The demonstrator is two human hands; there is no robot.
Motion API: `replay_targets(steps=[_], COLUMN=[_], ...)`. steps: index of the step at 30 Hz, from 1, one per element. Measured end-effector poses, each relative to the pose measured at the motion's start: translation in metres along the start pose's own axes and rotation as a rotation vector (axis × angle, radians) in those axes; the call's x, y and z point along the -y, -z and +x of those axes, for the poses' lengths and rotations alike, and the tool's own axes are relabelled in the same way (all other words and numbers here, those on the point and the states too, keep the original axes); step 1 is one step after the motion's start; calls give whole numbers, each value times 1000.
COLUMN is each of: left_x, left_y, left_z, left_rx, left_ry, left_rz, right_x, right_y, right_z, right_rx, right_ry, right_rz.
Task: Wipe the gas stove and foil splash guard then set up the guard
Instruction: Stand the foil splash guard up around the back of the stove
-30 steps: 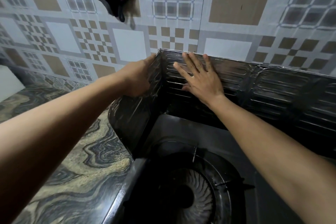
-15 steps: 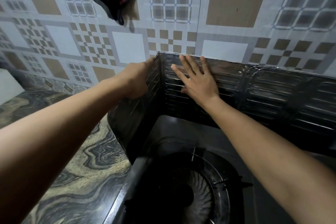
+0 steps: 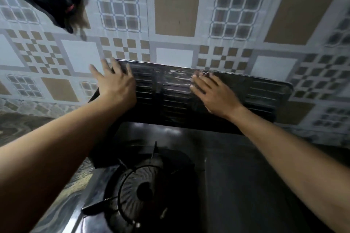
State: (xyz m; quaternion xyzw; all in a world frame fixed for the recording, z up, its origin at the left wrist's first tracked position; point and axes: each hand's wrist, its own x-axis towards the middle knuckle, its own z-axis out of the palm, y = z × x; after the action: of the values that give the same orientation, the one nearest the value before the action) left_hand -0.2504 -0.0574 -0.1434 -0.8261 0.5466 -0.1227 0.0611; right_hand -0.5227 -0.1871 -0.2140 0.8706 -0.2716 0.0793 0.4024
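Observation:
The ribbed foil splash guard (image 3: 170, 89) stands upright against the tiled wall behind the black gas stove (image 3: 236, 176). My left hand (image 3: 115, 87) lies flat with its fingers spread over the guard's upper left corner, the fingertips reaching past the edge onto the wall. My right hand (image 3: 214, 94) presses flat on the middle of the back panel, fingers extended. Neither hand holds anything. The left burner with its pan support (image 3: 140, 191) sits below, between my forearms. The guard's left side panel is mostly hidden behind my left arm.
A black cloth (image 3: 47, 0) hangs on the patterned tile wall (image 3: 176, 9) at the upper left. A marbled counter (image 3: 19, 125) runs along the stove's left side. The guard's right end (image 3: 280, 92) stops short of the wall's right part.
My left hand left the side panel and now lies on the back panel's left corner. My right hand slid right along the back panel. The view shifted to the right.

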Motion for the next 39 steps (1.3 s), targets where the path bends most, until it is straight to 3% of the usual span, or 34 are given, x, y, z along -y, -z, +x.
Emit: replay_targets(steps=[3,7,14,22,30,39], left_x=[-35,-77,-102,-116,-130,-137], left_y=[-9,-34,-73,-80,-87,-91], left_z=[4,11,36,40,48,55], left_rx=[-51,120,-118,-317,-236,-81], left_ry=[-266,-471,-423,-330,-350,-323], left_rz=[-115,-195,-119,-106,-194,-166], right_x=[-13,-25,-57,-41,-36,-33], right_y=[-11,-26,-41,-65,-64,-76], right_z=[-14,-11,-9,-36,-39,-37], right_rx=[66,55,-103,-241,-106,-105], right_ry=[-74,-27,136,-47,-44,-39], right_rz=[-50,-59,-74,-206,-130,-155])
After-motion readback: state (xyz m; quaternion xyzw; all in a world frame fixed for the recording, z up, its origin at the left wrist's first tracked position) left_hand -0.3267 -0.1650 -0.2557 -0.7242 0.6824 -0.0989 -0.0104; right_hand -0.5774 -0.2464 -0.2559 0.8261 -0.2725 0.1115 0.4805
